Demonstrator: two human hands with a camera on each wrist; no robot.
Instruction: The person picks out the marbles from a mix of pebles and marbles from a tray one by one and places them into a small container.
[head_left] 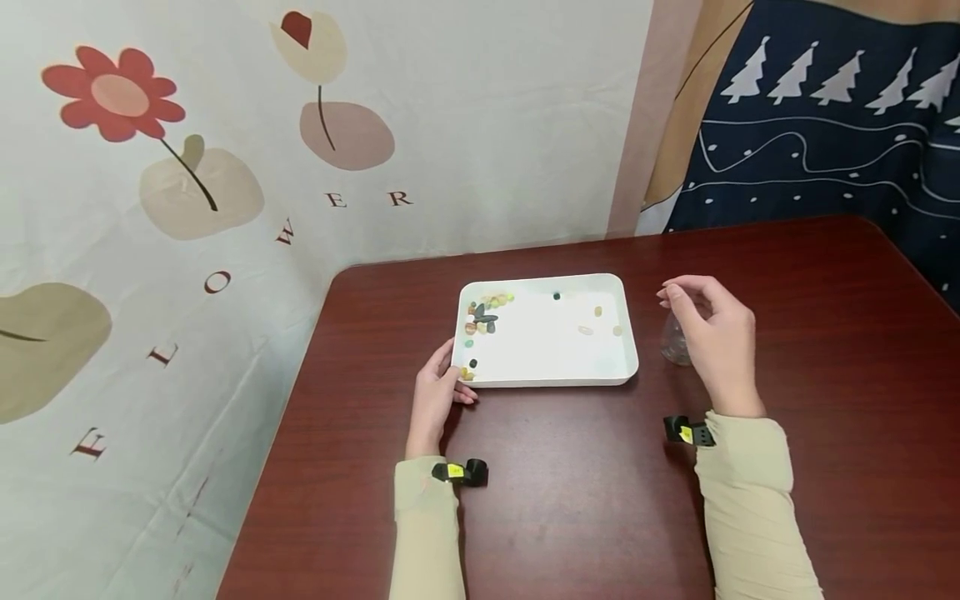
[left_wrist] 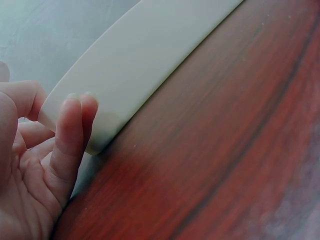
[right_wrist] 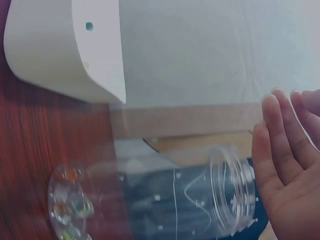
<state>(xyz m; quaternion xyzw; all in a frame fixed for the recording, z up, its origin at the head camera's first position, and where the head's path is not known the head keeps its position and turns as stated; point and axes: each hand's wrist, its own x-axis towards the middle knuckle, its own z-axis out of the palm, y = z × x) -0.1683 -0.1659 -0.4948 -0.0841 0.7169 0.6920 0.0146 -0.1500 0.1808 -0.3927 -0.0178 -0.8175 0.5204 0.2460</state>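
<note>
A white rectangular tray (head_left: 540, 354) lies on the table with small coloured stones (head_left: 483, 318) clustered at its left side. A few others are scattered, including a dark one (head_left: 557, 296) near the back rim. My left hand (head_left: 433, 396) grips the tray's near left corner, some fingertips against the outer wall. To the tray's right stands a clear jar (right_wrist: 165, 195) without a lid, several glassy pieces (right_wrist: 70, 207) at its bottom. My right hand (head_left: 716, 337) is over the jar, thumb and index fingertips close together. Whether a small piece is between them is hidden.
The dark red wooden table (head_left: 570, 492) carries both tray and jar. Behind it hangs a pale cloth with flower prints (head_left: 480, 108), and at the right back a navy cloth with white trees (head_left: 817, 150).
</note>
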